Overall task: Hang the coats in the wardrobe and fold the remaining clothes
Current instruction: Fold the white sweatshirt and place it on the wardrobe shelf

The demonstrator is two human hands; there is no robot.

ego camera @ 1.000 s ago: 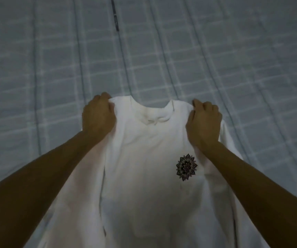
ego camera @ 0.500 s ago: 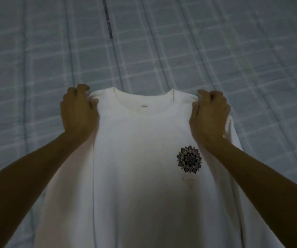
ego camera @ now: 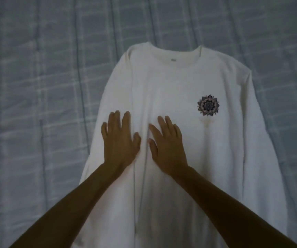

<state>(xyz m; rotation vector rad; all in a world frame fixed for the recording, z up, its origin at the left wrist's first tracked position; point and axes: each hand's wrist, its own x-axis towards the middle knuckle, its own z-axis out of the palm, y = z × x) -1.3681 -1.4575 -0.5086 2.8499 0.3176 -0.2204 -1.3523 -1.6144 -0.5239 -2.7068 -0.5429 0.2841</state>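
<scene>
A white long-sleeved shirt [ego camera: 188,83] lies face up and flat on the bed, collar away from me, with a dark round flower print [ego camera: 208,105] on its chest. My left hand [ego camera: 119,140] rests flat on the shirt's left side, fingers straight and spread. Close beside it, my right hand [ego camera: 166,144] presses flat on the shirt's middle, fingers straight. A lengthwise crease runs down the cloth between the two hands. The shirt's lower hem runs out of the frame.
The shirt lies on a grey-blue checked bedspread [ego camera: 36,86], which fills the whole view around it. No other clothes or wardrobe show.
Both hands have let go of the shirt's shoulders and moved down to its chest, where they now lie flat. The shirt has gone from held to spread on the bed.
</scene>
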